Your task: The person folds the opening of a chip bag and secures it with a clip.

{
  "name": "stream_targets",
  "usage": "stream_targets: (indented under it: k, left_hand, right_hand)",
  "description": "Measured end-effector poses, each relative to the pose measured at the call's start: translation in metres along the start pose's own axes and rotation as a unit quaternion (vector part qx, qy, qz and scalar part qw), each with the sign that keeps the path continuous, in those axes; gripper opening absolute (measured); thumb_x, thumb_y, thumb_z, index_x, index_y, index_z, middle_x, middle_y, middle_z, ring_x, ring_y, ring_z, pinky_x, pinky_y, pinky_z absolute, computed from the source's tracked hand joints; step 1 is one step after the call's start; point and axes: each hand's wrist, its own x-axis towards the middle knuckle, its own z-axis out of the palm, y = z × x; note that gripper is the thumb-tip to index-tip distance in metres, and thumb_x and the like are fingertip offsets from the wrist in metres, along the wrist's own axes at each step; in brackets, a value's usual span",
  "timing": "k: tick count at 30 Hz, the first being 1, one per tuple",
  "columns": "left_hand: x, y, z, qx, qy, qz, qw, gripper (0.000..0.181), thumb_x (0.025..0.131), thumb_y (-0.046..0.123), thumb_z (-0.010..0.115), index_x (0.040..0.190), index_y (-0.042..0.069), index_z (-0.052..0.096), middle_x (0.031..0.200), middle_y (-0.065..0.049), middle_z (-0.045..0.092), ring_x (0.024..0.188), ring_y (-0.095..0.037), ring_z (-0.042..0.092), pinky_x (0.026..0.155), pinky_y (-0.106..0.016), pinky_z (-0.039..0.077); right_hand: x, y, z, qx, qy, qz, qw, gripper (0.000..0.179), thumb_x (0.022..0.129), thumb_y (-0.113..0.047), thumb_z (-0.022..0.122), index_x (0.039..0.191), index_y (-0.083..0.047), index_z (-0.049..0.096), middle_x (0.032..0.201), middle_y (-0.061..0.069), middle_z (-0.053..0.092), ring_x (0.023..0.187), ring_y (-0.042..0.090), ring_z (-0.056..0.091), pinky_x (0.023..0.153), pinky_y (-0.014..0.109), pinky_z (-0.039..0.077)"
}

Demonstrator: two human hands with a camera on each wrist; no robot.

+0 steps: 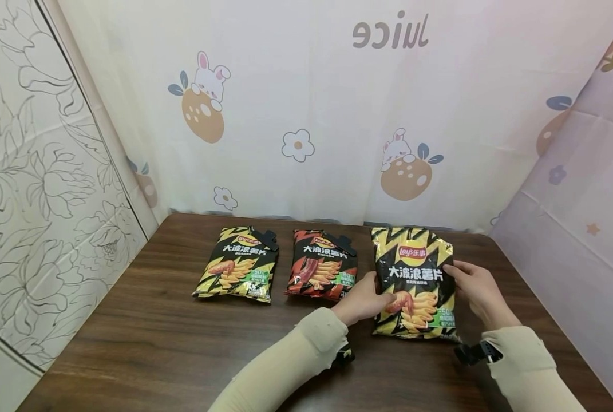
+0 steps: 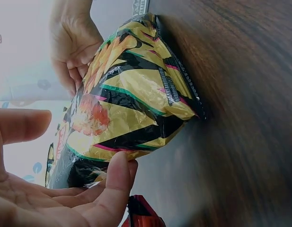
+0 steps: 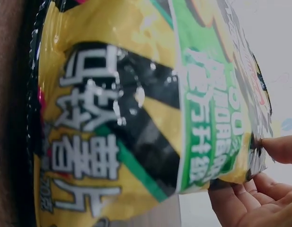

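Note:
At the right of the table, a yellow and black potato chip bag [image 1: 411,274] is held upright between two hands. The left hand [image 1: 360,300] touches its left side; the left wrist view shows the fingers [image 2: 118,172] along the bag, with the thumb [image 2: 25,125] stretched out apart from it. On the opposite edge, the right hand [image 1: 476,289] pinches the bag between thumb [image 3: 280,149] and fingers. Left of these hands lies a red and black chip bag [image 1: 321,266], and further left another yellow and black chip bag [image 1: 239,263]. Each has a black clip across its top right corner.
The brown wooden table [image 1: 172,343] ends at a printed curtain [image 1: 306,86] behind the bags. A flower-patterned panel [image 1: 43,171] stands on the left, and more printed cloth [image 1: 584,240] hangs along the right side.

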Motion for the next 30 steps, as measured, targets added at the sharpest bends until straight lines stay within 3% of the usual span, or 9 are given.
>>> stream_targets:
  k: [2, 3, 6, 9, 13, 18, 22, 25, 30]
  left_hand:
    - [-0.001, -0.001, -0.001, 0.000, 0.000, 0.003, 1.0000, 0.064, 0.095, 0.030, 0.064, 0.148, 0.009, 0.037, 0.143, -0.013, 0.050, 0.111, -0.024, 0.059, 0.084, -0.042, 0.052]
    - [-0.003, -0.002, -0.002, 0.010, 0.003, 0.000, 0.9999, 0.067, 0.095, 0.032, 0.064, 0.150, 0.009, 0.034, 0.147, -0.011, 0.046, 0.123, -0.023, 0.055, 0.091, -0.041, 0.051]
    - [-0.006, -0.004, -0.005, 0.015, 0.001, 0.001, 0.9999, 0.072, 0.095, 0.034, 0.062, 0.154, 0.009, 0.028, 0.154, -0.012, 0.039, 0.134, -0.028, 0.048, 0.101, -0.047, 0.046]
    - [-0.009, -0.007, -0.008, 0.021, 0.000, 0.005, 0.9998, 0.074, 0.096, 0.036, 0.060, 0.155, 0.009, 0.025, 0.157, -0.013, 0.034, 0.140, -0.029, 0.041, 0.108, -0.049, 0.041]
    - [-0.014, -0.010, -0.011, 0.022, 0.000, 0.009, 0.9997, 0.074, 0.096, 0.036, 0.059, 0.155, 0.008, 0.024, 0.158, -0.012, 0.033, 0.142, -0.028, 0.038, 0.110, -0.048, 0.039]
    - [-0.015, -0.012, -0.014, 0.023, 0.004, 0.016, 0.9996, 0.072, 0.094, 0.036, 0.062, 0.153, 0.010, 0.030, 0.154, -0.009, 0.039, 0.139, -0.026, 0.042, 0.108, -0.046, 0.041]
    - [-0.016, -0.015, -0.015, 0.015, 0.008, 0.025, 0.9995, 0.068, 0.093, 0.036, 0.063, 0.150, 0.012, 0.035, 0.149, -0.008, 0.045, 0.130, -0.024, 0.051, 0.101, -0.043, 0.047]
    - [-0.017, -0.018, -0.016, 0.006, 0.010, 0.028, 0.9995, 0.064, 0.094, 0.036, 0.063, 0.148, 0.013, 0.039, 0.143, -0.007, 0.051, 0.119, -0.021, 0.058, 0.092, -0.039, 0.051]
    - [-0.019, -0.020, -0.019, 0.010, 0.012, 0.037, 0.9992, 0.058, 0.094, 0.037, 0.063, 0.144, 0.012, 0.044, 0.130, -0.006, 0.057, 0.103, -0.016, 0.061, 0.082, -0.034, 0.051]
  right_hand:
    - [-0.002, 0.000, 0.001, 0.006, 0.000, -0.001, 1.0000, 0.076, 0.102, -0.048, 0.040, 0.153, 0.005, 0.021, 0.154, 0.033, 0.027, 0.139, 0.045, 0.034, 0.093, 0.041, 0.052]
    - [-0.003, 0.000, 0.002, 0.009, 0.001, -0.002, 1.0000, 0.076, 0.102, -0.048, 0.041, 0.153, 0.005, 0.022, 0.154, 0.033, 0.027, 0.139, 0.045, 0.034, 0.091, 0.038, 0.053]
    - [-0.008, 0.001, 0.003, 0.012, 0.003, -0.011, 0.9999, 0.075, 0.102, -0.047, 0.042, 0.151, 0.007, 0.025, 0.151, 0.033, 0.031, 0.132, 0.041, 0.043, 0.082, 0.029, 0.056]
    - [-0.012, 0.000, 0.006, 0.013, 0.006, -0.022, 0.9997, 0.072, 0.101, -0.045, 0.045, 0.149, 0.008, 0.031, 0.146, 0.031, 0.039, 0.108, 0.020, 0.060, 0.076, 0.024, 0.056]
    - [-0.016, 0.000, 0.009, 0.017, 0.007, -0.035, 0.9992, 0.067, 0.101, -0.043, 0.047, 0.143, 0.007, 0.037, 0.138, 0.028, 0.046, 0.084, -0.007, 0.055, 0.076, 0.025, 0.056]
    - [-0.023, -0.001, 0.010, 0.018, 0.005, -0.043, 0.9989, 0.065, 0.101, -0.043, 0.047, 0.142, 0.007, 0.038, 0.133, 0.025, 0.050, 0.082, -0.008, 0.057, 0.075, 0.025, 0.056]
    - [-0.027, -0.001, 0.009, 0.028, 0.001, -0.048, 0.9985, 0.062, 0.101, -0.043, 0.049, 0.139, 0.006, 0.041, 0.110, 0.003, 0.061, 0.082, -0.006, 0.058, 0.073, 0.025, 0.056]
    - [-0.030, -0.002, 0.009, 0.043, -0.006, -0.051, 0.9977, 0.059, 0.100, -0.041, 0.051, 0.135, 0.005, 0.043, 0.095, -0.016, 0.058, 0.081, -0.005, 0.059, 0.072, 0.025, 0.056]
    - [-0.034, -0.001, 0.010, 0.063, -0.025, -0.060, 0.9959, 0.054, 0.101, -0.039, 0.052, 0.132, 0.005, 0.045, 0.089, -0.021, 0.058, 0.081, -0.004, 0.061, 0.071, 0.026, 0.057]
